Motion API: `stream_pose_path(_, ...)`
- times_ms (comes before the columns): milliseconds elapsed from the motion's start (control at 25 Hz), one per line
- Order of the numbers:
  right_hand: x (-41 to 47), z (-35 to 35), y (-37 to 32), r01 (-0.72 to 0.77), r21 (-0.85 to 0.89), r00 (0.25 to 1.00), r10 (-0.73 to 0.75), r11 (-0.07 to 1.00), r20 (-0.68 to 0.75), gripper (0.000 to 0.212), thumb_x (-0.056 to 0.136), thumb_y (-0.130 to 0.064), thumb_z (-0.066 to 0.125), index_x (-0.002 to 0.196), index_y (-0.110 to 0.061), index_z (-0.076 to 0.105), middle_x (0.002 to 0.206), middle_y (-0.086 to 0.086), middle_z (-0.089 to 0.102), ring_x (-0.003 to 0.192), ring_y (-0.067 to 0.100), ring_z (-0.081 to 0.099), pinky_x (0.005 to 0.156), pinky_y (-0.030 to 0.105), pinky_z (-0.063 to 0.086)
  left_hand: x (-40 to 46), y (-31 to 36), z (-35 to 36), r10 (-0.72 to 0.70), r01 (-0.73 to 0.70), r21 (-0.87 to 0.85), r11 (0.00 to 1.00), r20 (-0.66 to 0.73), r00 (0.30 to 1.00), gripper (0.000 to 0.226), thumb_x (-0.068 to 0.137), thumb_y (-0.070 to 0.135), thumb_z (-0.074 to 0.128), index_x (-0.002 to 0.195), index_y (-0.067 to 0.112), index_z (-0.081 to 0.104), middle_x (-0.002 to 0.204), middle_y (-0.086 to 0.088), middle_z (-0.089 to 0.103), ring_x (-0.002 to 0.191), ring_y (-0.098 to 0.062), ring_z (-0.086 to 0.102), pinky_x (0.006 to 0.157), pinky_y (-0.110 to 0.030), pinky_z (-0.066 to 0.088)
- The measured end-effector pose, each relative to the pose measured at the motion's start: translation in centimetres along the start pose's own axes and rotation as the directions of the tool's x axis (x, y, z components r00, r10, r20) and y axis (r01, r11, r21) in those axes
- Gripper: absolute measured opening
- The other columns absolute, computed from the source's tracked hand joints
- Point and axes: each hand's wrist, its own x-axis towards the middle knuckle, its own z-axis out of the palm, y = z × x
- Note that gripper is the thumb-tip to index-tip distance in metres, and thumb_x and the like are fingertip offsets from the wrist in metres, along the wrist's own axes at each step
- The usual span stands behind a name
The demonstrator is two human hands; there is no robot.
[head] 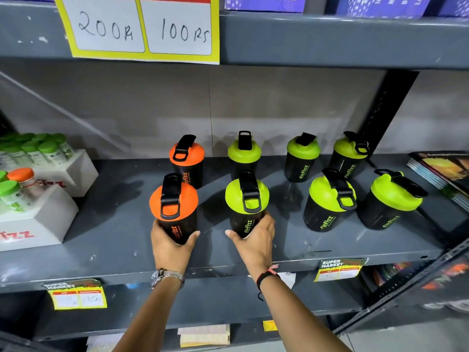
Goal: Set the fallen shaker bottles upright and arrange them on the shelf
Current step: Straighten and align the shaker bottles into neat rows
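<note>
Several black shaker bottles stand upright in two rows on the grey shelf (106,240). My left hand (170,246) grips the base of the front orange-lidded shaker (175,199). My right hand (253,240) grips the base of the front green-lidded shaker (246,196) beside it. Behind them stand a second orange-lidded shaker (187,158) and a green-lidded one (244,152). To the right, more green-lidded shakers (330,196) stand in both rows, the far right front one (392,196) near the shelf post.
White display boxes (38,222) with small green- and orange-capped bottles sit at the shelf's left end. Stacked magazines (441,174) lie at the right end. A yellow price sign (142,26) hangs from the shelf above. A dark upright post (385,107) stands at the back right.
</note>
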Motion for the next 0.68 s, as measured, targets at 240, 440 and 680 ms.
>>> stream_pose_path(240, -0.26, 0.19, 0.06, -0.003, -0.012, 0.999, 0.003, 1.000, -0.042, 0.077, 0.061, -0.022, 0.081, 0.121, -0.001, 0.037, 0.123, 0.018, 0.049, 0.121, 0.034, 0.041, 0.099, 0.043, 0.037, 0.28, -0.40, -0.03, -0.017, 0.018, 0.061, 0.998, -0.021, 1.000, 0.073, 0.051, 0.001, 0.087, 0.111, -0.006, 0.045, 0.111, -0.029, 0.052, 0.105, -0.041, 0.050, 0.089, -0.048, 0.042)
stream_pose_path(440, -0.30, 0.20, 0.17, 0.000, -0.043, 0.999, -0.002, 0.999, -0.043, 0.075, 0.063, -0.024, 0.080, 0.121, -0.002, 0.038, 0.123, 0.018, 0.049, 0.121, 0.033, 0.041, 0.099, 0.042, 0.038, 0.00, -0.34, -0.06, -0.037, 0.041, 0.101, 0.994, -0.042, 0.998, 0.071, 0.054, 0.003, 0.086, 0.110, -0.007, 0.044, 0.112, -0.030, 0.053, 0.104, -0.043, 0.050, 0.087, -0.050, 0.043)
stream_pose_path(680, -0.39, 0.16, 0.19, 0.000, -0.066, 0.999, -0.002, 0.998, -0.036, 0.074, 0.065, -0.026, 0.078, 0.120, -0.001, 0.037, 0.124, 0.020, 0.049, 0.119, 0.034, 0.041, 0.097, 0.043, 0.039, -0.19, -0.19, -0.19, -0.005, 0.010, 0.120, 0.993, -0.040, 0.999, 0.072, 0.053, 0.001, 0.086, 0.110, -0.010, 0.044, 0.111, -0.032, 0.052, 0.104, -0.045, 0.049, 0.085, -0.048, 0.041)
